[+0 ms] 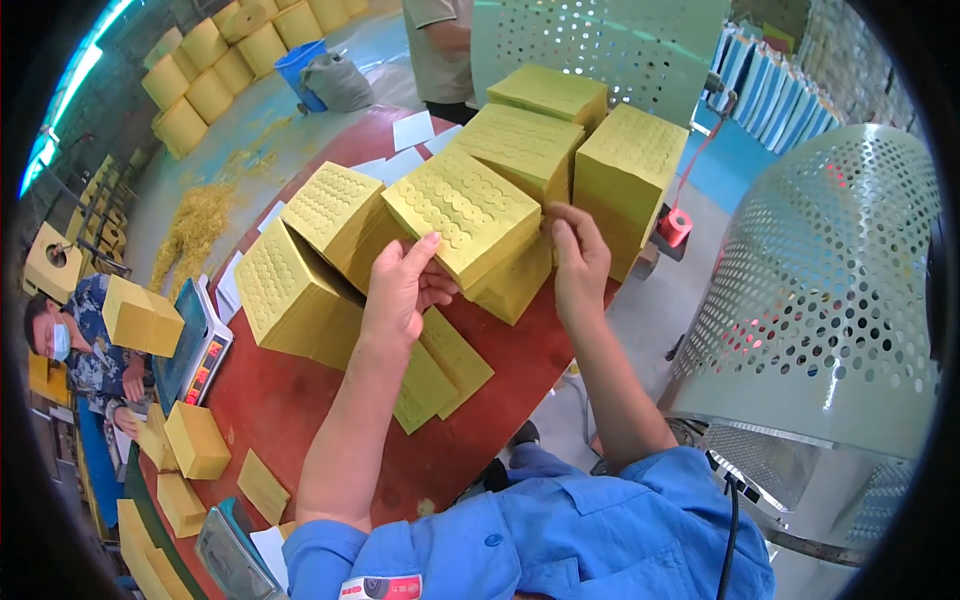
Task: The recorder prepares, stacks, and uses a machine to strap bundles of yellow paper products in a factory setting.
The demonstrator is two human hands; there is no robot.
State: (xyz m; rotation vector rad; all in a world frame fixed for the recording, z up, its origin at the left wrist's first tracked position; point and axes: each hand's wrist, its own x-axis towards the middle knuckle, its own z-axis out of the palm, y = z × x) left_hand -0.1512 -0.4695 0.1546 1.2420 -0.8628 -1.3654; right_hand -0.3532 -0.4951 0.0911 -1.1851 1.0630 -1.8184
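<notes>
Between my hands is a thick stack of yellow paper, its top sheet embossed with rows of round coin-like marks. It sits turned and tilted over a lower yellow stack. My left hand grips its near left corner, thumb on the top edge and fingers curled beneath. At the right corner, my right hand pinches the edge with bent fingers; the fingertips are partly hidden. Below my left hand, two thin yellow bundles lie flat, partly overlapping. More embossed stacks stand close by, including a left one and a right one.
A red table carries everything. A weighing scale bearing a yellow block stands left, beside a seated person in a mask. White sheets lie at the far edge. A perforated metal guard rises on the right.
</notes>
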